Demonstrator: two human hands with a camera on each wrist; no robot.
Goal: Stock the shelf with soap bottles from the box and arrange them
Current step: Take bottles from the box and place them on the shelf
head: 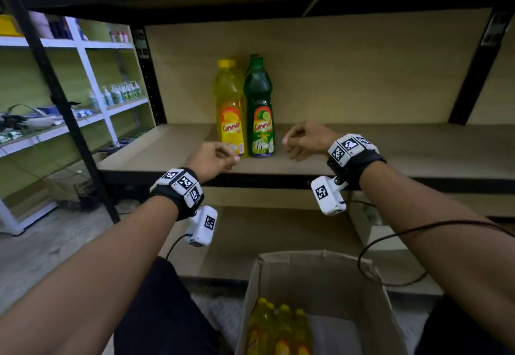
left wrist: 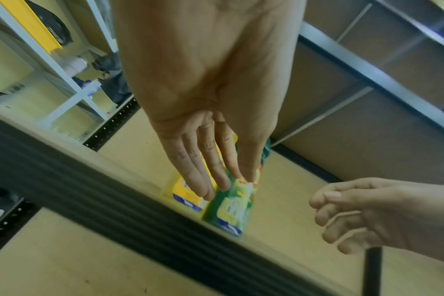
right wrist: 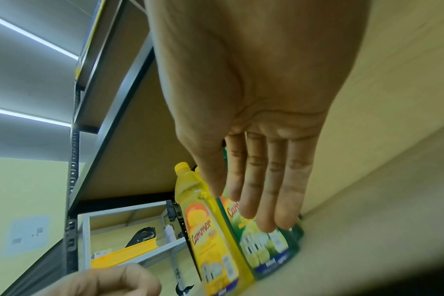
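A yellow soap bottle (head: 230,109) and a green soap bottle (head: 260,109) stand upright, side by side and touching, near the front of the wooden shelf (head: 390,154). My left hand (head: 214,158) hovers just left of and in front of the yellow bottle (left wrist: 184,192), fingers relaxed and holding nothing. My right hand (head: 303,141) hangs just right of the green bottle (right wrist: 266,246), also loose and apart from it. Below, the open cardboard box (head: 320,285) holds several yellow bottles (head: 278,329).
The shelf's black front edge (head: 278,180) runs under both wrists. A black upright post (head: 55,98) stands at the left, with white shelving and pump bottles (head: 122,94) beyond it. A lower shelf board (head: 264,229) lies behind the box. A cable (head: 390,243) hangs from my right wrist.
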